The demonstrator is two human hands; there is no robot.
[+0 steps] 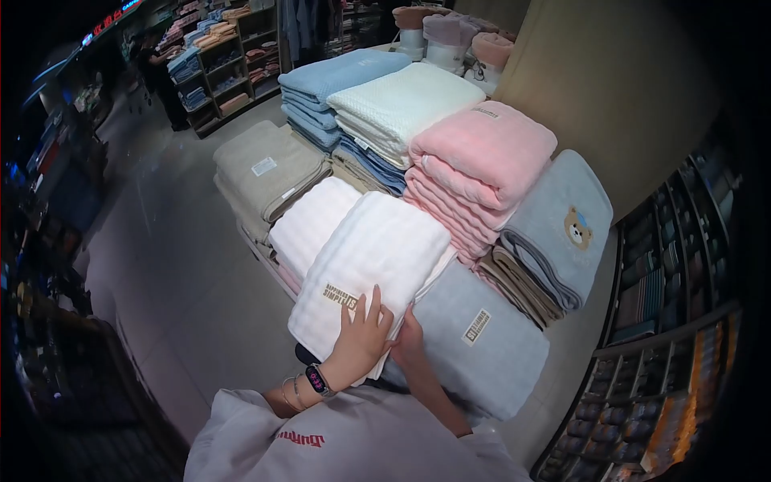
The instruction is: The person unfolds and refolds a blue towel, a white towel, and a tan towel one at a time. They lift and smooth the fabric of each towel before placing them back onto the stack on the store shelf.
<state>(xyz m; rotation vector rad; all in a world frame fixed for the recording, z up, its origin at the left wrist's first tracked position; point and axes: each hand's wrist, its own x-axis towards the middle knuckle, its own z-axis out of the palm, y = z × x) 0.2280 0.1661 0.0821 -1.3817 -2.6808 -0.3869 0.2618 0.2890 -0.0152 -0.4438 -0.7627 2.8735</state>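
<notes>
A folded white towel (385, 249) with a tan lettered patch lies at the near front of the display. My left hand (365, 333) rests on its top beside the patch, fingers spread and stretched out. At the towel's right edge, my right hand (409, 337) holds the side of the fold; some of its fingers are hidden. Another white folded towel (313, 221) sits partly beneath and behind. To the right is a grey-blue folded towel (514, 345) with a similar patch, close to my right forearm.
Behind stand pink towels (486, 149), white textured towels (409, 100), blue towels (337, 76) and beige towels (265, 161). A grey bear towel (554, 217) leans at right. Stocked shelves (233, 60) and a person (161, 76) are farther back; more shelving (626, 402) stands right.
</notes>
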